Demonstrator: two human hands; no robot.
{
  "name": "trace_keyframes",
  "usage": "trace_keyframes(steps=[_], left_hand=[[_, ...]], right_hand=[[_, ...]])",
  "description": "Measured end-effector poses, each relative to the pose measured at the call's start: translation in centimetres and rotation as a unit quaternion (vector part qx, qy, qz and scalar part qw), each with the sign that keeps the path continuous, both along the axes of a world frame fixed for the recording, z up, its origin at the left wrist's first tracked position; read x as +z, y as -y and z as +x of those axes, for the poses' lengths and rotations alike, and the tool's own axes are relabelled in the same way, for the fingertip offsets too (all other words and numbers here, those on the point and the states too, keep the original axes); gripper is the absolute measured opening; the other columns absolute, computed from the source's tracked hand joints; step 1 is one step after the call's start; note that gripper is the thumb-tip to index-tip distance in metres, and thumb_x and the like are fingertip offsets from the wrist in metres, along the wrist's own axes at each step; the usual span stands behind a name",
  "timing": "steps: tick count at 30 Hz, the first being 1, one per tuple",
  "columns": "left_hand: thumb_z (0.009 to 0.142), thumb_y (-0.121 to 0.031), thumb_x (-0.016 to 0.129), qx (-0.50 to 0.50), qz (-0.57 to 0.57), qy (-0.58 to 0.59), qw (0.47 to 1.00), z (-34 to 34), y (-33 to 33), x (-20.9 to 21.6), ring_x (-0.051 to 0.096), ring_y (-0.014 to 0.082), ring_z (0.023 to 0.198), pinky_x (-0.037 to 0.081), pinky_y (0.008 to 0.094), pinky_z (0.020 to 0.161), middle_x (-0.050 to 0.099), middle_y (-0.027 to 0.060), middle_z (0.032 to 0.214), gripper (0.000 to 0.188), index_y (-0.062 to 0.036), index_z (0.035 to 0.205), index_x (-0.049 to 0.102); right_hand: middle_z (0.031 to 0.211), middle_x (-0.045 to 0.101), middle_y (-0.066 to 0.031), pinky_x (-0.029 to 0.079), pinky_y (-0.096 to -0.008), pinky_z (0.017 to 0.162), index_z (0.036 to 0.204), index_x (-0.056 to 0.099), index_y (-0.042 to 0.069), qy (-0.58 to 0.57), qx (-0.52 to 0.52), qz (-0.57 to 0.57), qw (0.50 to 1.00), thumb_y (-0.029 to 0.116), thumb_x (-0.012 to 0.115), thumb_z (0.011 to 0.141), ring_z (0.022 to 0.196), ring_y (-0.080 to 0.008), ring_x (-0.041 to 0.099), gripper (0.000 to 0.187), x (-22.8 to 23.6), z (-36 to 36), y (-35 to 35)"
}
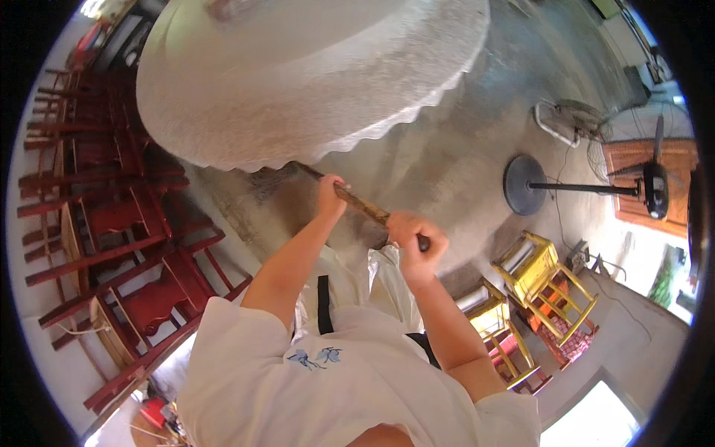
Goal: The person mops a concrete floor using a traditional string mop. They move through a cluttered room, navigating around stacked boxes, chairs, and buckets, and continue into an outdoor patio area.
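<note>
Both hands are closed round a brown wooden pole point(362, 206) held slantwise in front of me. My left hand point(332, 195) grips it farther along, and my right hand point(417, 237) wraps the near end, whose dark tip pokes out past the fingers. The pole's far end runs down to the left beneath the edge of a round table covered with a white cloth point(298, 104). A dark, brushlike patch point(269, 181) shows on the floor just below the cloth; whether it belongs to the pole I cannot tell.
Dark red wooden chairs point(141, 223) are stacked along the left. A black pedestal fan point(526, 185) stands at the right, with another fan point(577, 119) behind it. Yellow stools point(530, 272) sit at the near right. Cables cross the grey floor point(462, 164).
</note>
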State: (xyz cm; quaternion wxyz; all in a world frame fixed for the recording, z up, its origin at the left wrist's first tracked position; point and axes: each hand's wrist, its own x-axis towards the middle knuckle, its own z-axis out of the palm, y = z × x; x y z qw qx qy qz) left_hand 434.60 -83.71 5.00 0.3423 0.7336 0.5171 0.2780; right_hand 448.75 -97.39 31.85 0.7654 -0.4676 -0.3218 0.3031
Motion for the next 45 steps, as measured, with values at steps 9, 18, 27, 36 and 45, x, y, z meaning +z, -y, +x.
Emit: trace_keyframes(steps=[9,18,27,36,45], left_hand=[[0.073,-0.014,0.078,-0.197,0.012,0.131,0.972,26.4,10.6,1.1,0.054,0.034,0.093,0.042,0.044,0.086,0.056,0.0105,0.088,0.028,-0.008,0.082,0.052],[0.074,-0.021,0.08,-0.48,-0.082,0.062,0.871,30.1,10.1,3.0,0.055,0.0309,0.08,0.045,0.0419,0.073,0.054,0.007,0.08,0.034,-0.0077,0.077,0.049],[0.073,-0.011,0.077,-0.41,-0.085,0.122,0.9,13.4,8.2,5.7,0.056,0.0313,0.078,0.044,0.0403,0.069,0.057,0.0106,0.076,0.025,-0.0065,0.075,0.052],[0.076,-0.022,0.076,-0.198,-0.114,-0.007,0.973,-13.1,10.3,5.7,0.061,0.0351,0.088,0.048,0.0425,0.076,0.063,0.015,0.091,0.03,-0.0059,0.096,0.06],[0.076,-0.039,0.076,0.041,-0.252,-0.109,0.961,-31.3,18.4,-2.7,0.063,0.0339,0.087,0.051,0.0433,0.076,0.066,0.0149,0.092,0.044,-0.0081,0.104,0.062]], right_hand=[[0.062,0.052,-0.0093,0.049,-0.0396,0.061,0.069,0.042,0.002,0.121,-0.218,-0.002,0.968,-0.009,0.051,0.085,0.054,-0.0201,0.047,0.021,1.9,14.6,12.2],[0.064,0.058,-0.0063,0.053,-0.0371,0.061,0.066,0.048,0.006,0.332,-0.179,-0.04,0.925,-0.011,0.063,0.063,0.056,-0.0235,0.057,0.023,0.5,10.6,13.0],[0.061,0.059,-0.0061,0.057,-0.0358,0.06,0.064,0.052,0.005,0.359,-0.085,0.025,0.929,-0.008,0.062,0.067,0.055,-0.023,0.061,0.018,6.8,1.4,11.2],[0.057,0.051,-0.0071,0.047,-0.0334,0.054,0.062,0.045,0.0,0.043,-0.031,-0.032,0.998,-0.001,0.055,0.09,0.051,-0.0157,0.049,0.03,6.9,-10.0,5.6],[0.053,0.041,-0.0052,0.041,-0.0359,0.053,0.061,0.041,0.004,-0.174,0.113,-0.186,0.96,0.005,0.051,0.087,0.048,-0.0169,0.041,0.028,-4.9,-21.4,-0.1]])
